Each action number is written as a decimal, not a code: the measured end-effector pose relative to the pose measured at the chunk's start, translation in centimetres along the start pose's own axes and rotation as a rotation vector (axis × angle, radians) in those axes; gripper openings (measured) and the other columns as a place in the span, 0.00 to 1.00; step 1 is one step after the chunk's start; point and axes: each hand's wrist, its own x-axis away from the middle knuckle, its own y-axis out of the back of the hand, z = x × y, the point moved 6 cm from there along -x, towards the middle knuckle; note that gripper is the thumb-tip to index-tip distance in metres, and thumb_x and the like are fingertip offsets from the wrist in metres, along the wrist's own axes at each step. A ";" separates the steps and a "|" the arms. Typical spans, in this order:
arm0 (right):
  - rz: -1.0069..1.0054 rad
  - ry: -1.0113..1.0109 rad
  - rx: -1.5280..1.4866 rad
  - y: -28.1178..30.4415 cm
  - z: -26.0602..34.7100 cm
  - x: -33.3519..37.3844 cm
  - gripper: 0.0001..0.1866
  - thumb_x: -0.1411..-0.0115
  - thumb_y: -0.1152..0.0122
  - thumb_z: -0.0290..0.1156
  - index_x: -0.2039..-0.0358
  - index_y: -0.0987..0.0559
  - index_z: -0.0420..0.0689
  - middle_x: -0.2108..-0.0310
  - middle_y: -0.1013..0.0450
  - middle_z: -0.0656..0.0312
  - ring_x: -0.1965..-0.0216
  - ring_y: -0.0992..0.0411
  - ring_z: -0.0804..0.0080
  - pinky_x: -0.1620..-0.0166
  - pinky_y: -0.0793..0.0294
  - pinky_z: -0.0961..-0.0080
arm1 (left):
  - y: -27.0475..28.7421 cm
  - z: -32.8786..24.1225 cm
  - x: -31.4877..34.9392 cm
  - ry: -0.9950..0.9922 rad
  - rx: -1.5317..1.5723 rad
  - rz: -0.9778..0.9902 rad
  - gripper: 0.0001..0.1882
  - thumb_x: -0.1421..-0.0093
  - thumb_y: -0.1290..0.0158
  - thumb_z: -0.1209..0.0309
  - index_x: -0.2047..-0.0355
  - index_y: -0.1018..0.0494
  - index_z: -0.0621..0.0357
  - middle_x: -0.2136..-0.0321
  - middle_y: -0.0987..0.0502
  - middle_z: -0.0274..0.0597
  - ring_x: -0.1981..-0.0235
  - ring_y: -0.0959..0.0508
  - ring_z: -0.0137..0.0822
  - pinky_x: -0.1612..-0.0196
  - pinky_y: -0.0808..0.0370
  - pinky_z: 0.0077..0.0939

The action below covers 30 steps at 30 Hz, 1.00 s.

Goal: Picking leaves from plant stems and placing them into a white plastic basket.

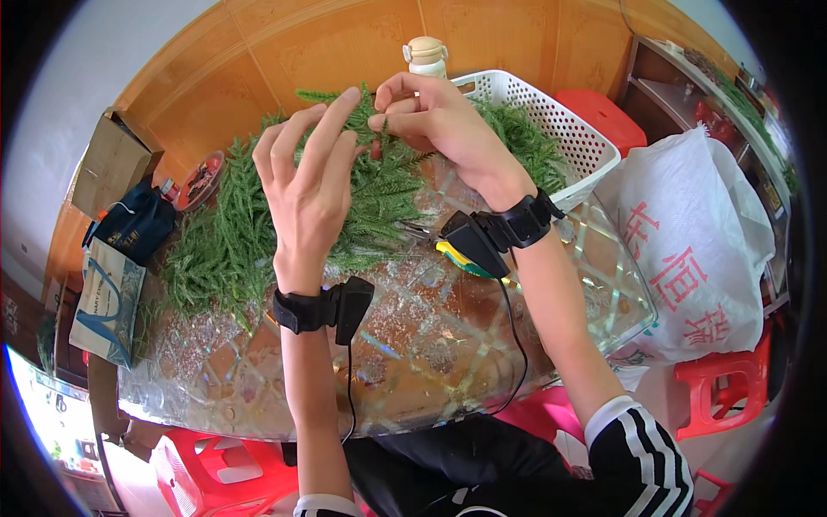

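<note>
Over a heap of artificial green pine sprigs point(228, 233), both my hands are raised close together. My right hand point(452, 129) pinches a thin green sprig point(383, 133) between thumb and fingertips, its other fingers curled. A small reddish-brown piece point(376, 150) shows just under those fingertips. My left hand point(312, 177) is to the left of it, back of the hand up, fingers stretched and apart; its palm side is hidden. Yellow-green-handled pliers point(461, 258) lie on the table, partly covered by the black device on my right wrist.
A white perforated basket point(594, 164) with more greenery stands at the back right, near a cream-lidded bottle point(425, 57). Glittery scraps litter the glass-topped table point(413, 362). Bags point(108, 302) and a cardboard box point(112, 168) sit left, a white sack point(698, 241) right. Red stools point(728, 388) stand below.
</note>
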 end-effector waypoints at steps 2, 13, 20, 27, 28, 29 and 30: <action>-0.030 0.009 0.028 -0.3 -0.1 -0.1 0.05 0.46 0.41 0.28 0.73 0.29 0.45 0.82 0.34 0.76 0.82 0.43 0.92 0.79 0.50 0.90 | 0.1 0.5 0.0 -0.003 -0.007 0.037 0.05 0.55 0.44 0.77 0.75 0.27 0.59 0.55 0.28 0.29 0.54 0.31 0.33 0.52 0.37 0.34; 0.049 0.058 0.248 -0.1 1.5 0.5 0.07 0.47 0.40 0.25 0.69 0.28 0.42 0.79 0.30 0.73 0.78 0.38 0.91 0.77 0.44 0.90 | 0.7 0.0 -1.0 -0.021 0.048 0.144 0.04 0.53 0.44 0.76 0.75 0.26 0.60 0.59 0.25 0.25 0.60 0.30 0.32 0.55 0.37 0.33; 0.054 0.126 0.393 -0.2 2.7 1.3 0.10 0.49 0.37 0.27 0.67 0.27 0.42 0.79 0.30 0.71 0.77 0.35 0.87 0.75 0.36 0.87 | 1.1 0.2 -0.5 -0.056 -0.064 0.042 0.04 0.54 0.43 0.76 0.76 0.26 0.61 0.62 0.24 0.26 0.62 0.31 0.31 0.56 0.37 0.31; -0.066 0.235 0.750 -1.0 4.1 1.7 0.12 0.53 0.33 0.27 0.70 0.27 0.39 0.82 0.32 0.67 0.78 0.35 0.83 0.75 0.34 0.84 | 1.4 0.7 0.2 -0.012 -0.157 -0.060 0.05 0.55 0.42 0.74 0.77 0.27 0.60 0.62 0.23 0.27 0.62 0.32 0.30 0.56 0.38 0.29; -0.079 0.244 0.734 -1.2 4.0 1.6 0.12 0.53 0.33 0.27 0.71 0.27 0.39 0.83 0.33 0.67 0.79 0.36 0.83 0.75 0.35 0.84 | 1.5 0.8 0.4 -0.004 -0.170 -0.082 0.05 0.55 0.42 0.74 0.78 0.27 0.59 0.62 0.23 0.26 0.62 0.32 0.30 0.56 0.38 0.29; -0.095 0.252 0.720 -1.2 4.0 1.7 0.12 0.53 0.33 0.27 0.71 0.27 0.39 0.83 0.34 0.67 0.80 0.37 0.83 0.75 0.36 0.84 | 1.5 0.8 0.4 -0.004 -0.169 -0.084 0.05 0.55 0.42 0.74 0.78 0.27 0.59 0.62 0.23 0.26 0.62 0.32 0.30 0.56 0.38 0.29; -0.109 0.260 0.707 -1.2 4.1 1.7 0.12 0.53 0.32 0.26 0.72 0.27 0.39 0.84 0.35 0.68 0.80 0.38 0.83 0.75 0.37 0.84 | 1.5 0.8 0.4 0.003 -0.171 -0.092 0.05 0.55 0.42 0.74 0.78 0.27 0.59 0.62 0.23 0.26 0.62 0.32 0.30 0.56 0.39 0.29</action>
